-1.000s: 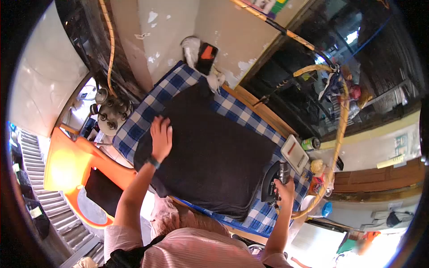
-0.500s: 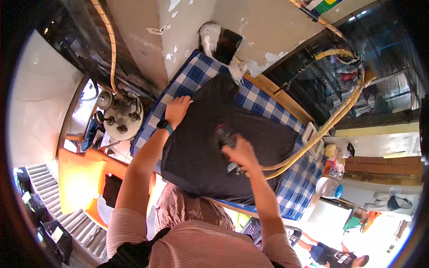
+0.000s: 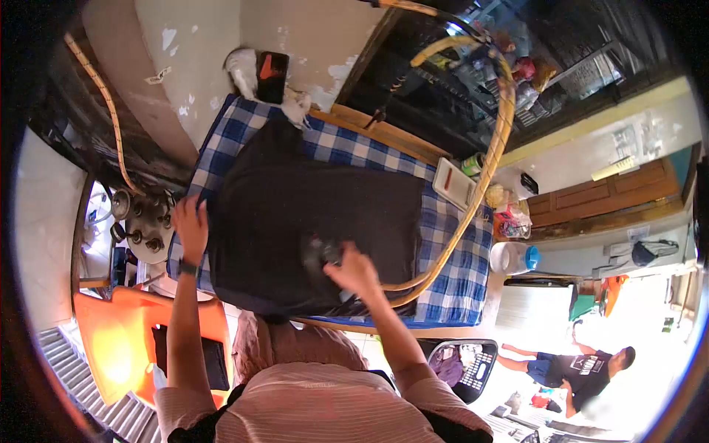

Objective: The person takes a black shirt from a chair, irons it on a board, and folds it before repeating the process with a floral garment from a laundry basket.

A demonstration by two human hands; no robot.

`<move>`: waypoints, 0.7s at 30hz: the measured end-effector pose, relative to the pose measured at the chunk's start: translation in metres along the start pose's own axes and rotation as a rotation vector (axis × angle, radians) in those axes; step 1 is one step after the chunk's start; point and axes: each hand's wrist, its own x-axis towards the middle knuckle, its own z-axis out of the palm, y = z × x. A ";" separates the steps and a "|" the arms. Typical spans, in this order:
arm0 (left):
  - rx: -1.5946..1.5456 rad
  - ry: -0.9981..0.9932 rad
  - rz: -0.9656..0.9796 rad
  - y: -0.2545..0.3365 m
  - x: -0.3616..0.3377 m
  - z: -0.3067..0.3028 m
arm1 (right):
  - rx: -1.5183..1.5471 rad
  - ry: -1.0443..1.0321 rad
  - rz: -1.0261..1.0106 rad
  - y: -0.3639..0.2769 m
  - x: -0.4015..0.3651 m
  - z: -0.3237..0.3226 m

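Observation:
A black garment (image 3: 354, 199), apparently a shirt, lies spread on a blue-and-white checkered cloth (image 3: 461, 292) over a table. My right hand (image 3: 354, 272) is wrapped round the handle of a dark iron (image 3: 319, 258), blurred by motion, over the near middle of the garment. From the iron's rear runs a yellowish wrapped hose (image 3: 496, 155), looping up to the right. At the garment's left edge rests my left hand (image 3: 190, 225), fingers stretched out and apart, holding nothing. Its fingertips point away from me.
A phone-like black device (image 3: 272, 76) and white cloth lie at the far corner. A white tray (image 3: 454, 183) and a blue-lidded tub (image 3: 515, 258) stand right. Metal apparatus with knobs (image 3: 150, 229) and an orange chair (image 3: 111, 343) are left. Another person (image 3: 583, 373) is beyond the basket (image 3: 478, 369).
The camera view has swung, shifting the scene leftward. The iron in my right hand has moved nearer to me over the garment. My left hand has slid toward me along the left edge.

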 end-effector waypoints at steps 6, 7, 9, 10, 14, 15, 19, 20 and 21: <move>0.117 0.188 -0.380 0.009 -0.160 -0.012 | 0.441 0.218 0.401 0.169 -0.001 -0.094; 0.003 0.255 -0.547 0.015 -0.180 -0.007 | 0.532 0.237 0.389 0.200 0.002 -0.102; -0.105 0.331 -0.719 0.024 -0.211 0.003 | 0.681 0.302 0.389 0.258 0.010 -0.115; -0.425 0.278 -0.878 0.027 -0.223 0.006 | 0.650 0.294 0.397 0.264 0.008 -0.131; -0.761 0.107 -0.983 0.041 -0.240 -0.010 | -0.092 0.569 0.261 0.268 -0.002 -0.165; -0.748 -0.028 -0.968 0.034 -0.248 -0.011 | -0.500 0.792 0.206 0.275 -0.002 -0.150; -0.912 -0.324 -0.691 0.040 -0.265 -0.055 | -0.181 0.240 -0.524 0.204 -0.081 -0.117; -0.887 -0.487 -0.756 0.037 -0.266 -0.073 | -0.201 0.037 -0.572 0.219 -0.097 -0.093; -0.859 -0.650 -0.822 0.035 -0.266 -0.090 | -0.224 -0.166 -0.616 0.243 -0.109 -0.062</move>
